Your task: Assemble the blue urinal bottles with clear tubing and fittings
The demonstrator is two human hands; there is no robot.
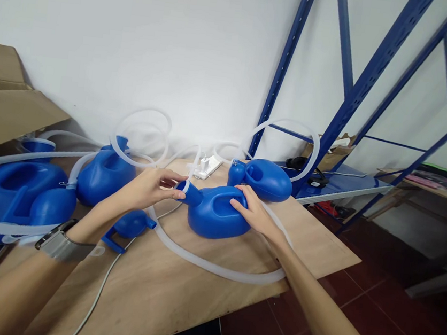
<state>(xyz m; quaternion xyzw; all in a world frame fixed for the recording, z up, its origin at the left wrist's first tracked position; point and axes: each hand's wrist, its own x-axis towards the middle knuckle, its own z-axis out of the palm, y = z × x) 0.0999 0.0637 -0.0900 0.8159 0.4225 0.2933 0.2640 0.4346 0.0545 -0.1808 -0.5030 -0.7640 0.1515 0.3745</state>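
Note:
A blue plastic urinal bottle (217,223) lies on its side on the wooden table, its open neck pointing left. My left hand (154,187) pinches the rim of that neck between thumb and fingers, where a pale ring shows at the mouth. Around the handle end at the right, my right hand (251,209) grips the same bottle. A clear hose (212,267) curves across the table in front of it. Left of the bottle, below my left hand, rests a blue cap-like piece (132,224) with a short spout.
More blue bottles (105,178) with coiled hoses stand at left, beside an open cardboard box (11,116). Another bottle (268,179) lies behind at right. A white power strip (209,167) sits by the wall, its cable crossing the table (176,302). Blue shelving (333,121) rises at right.

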